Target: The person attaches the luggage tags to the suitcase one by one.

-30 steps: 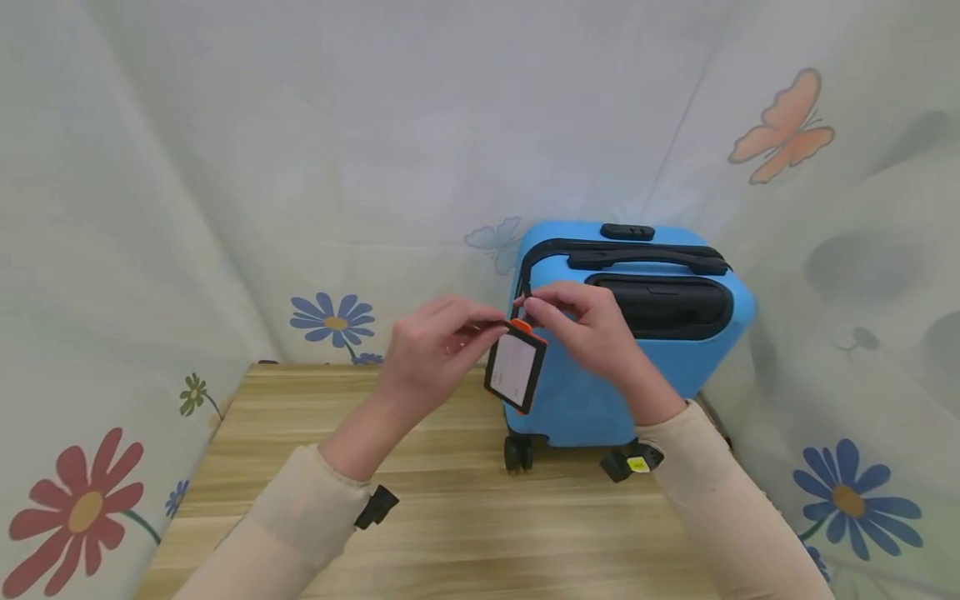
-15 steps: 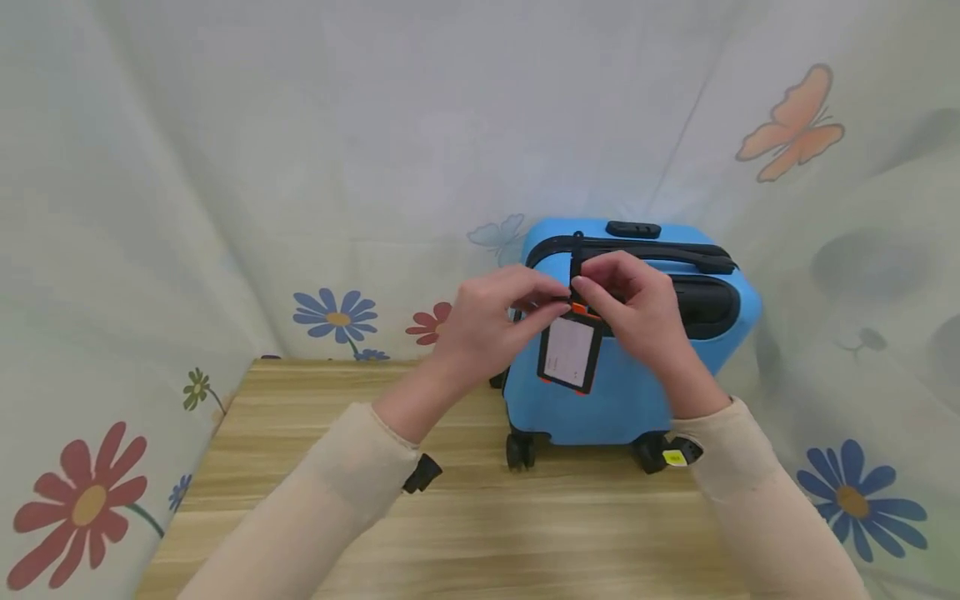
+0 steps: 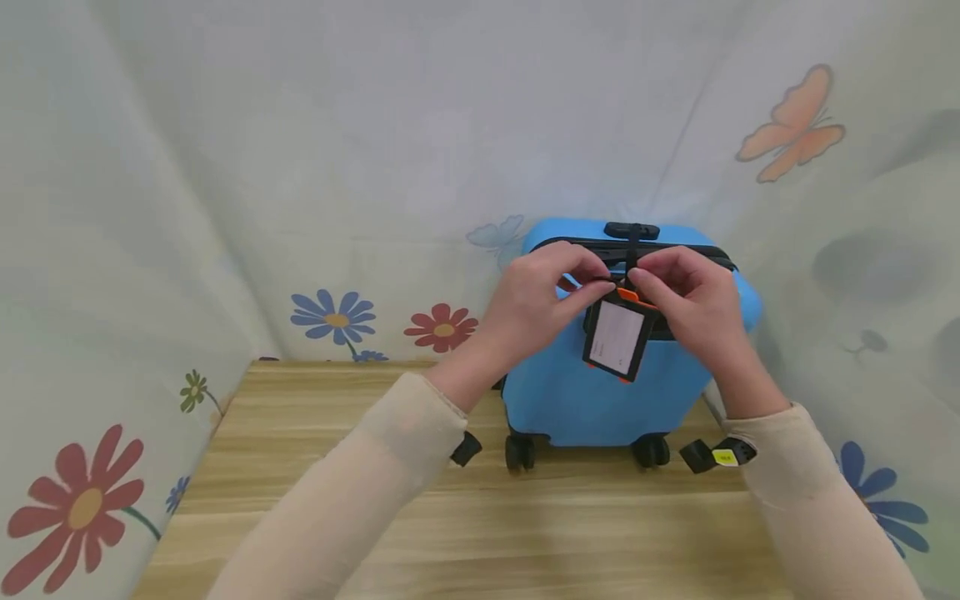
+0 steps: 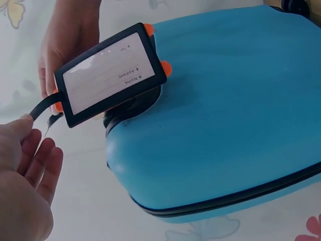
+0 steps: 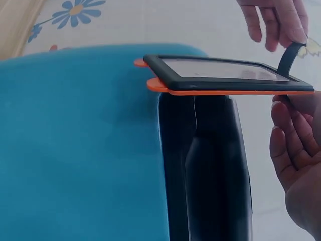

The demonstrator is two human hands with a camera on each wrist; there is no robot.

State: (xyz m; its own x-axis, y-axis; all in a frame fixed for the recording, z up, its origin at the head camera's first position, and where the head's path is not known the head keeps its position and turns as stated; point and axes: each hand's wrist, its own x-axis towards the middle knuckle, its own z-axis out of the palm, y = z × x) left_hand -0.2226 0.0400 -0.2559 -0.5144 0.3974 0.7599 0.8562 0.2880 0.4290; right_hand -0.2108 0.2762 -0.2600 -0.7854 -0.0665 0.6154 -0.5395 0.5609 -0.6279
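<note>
A black-framed luggage tag (image 3: 617,337) with a white card and orange tabs hangs in front of the blue suitcase (image 3: 577,408). Thumb and fingers of my left hand (image 3: 536,287) pinch its black strap (image 4: 44,106), which curves in the left wrist view. On the other side, my right hand (image 3: 697,304) pinches a strap part close to the tag's orange top edge; its fingertips are partly hidden behind the tag in the left wrist view. A strap length rises above the hands across the suitcase's top, where the hands cover most of the carry handle.
The suitcase stands on its black wheels (image 3: 520,452) on a wooden table (image 3: 375,517). Behind and beside it hangs a pale curtain (image 3: 360,150) printed with flowers and butterflies. A small black camera (image 3: 697,456) is worn on the right wrist.
Both hands have moved right with the luggage tag, from the suitcase's left edge to in front of its handle. The suitcase stays in place.
</note>
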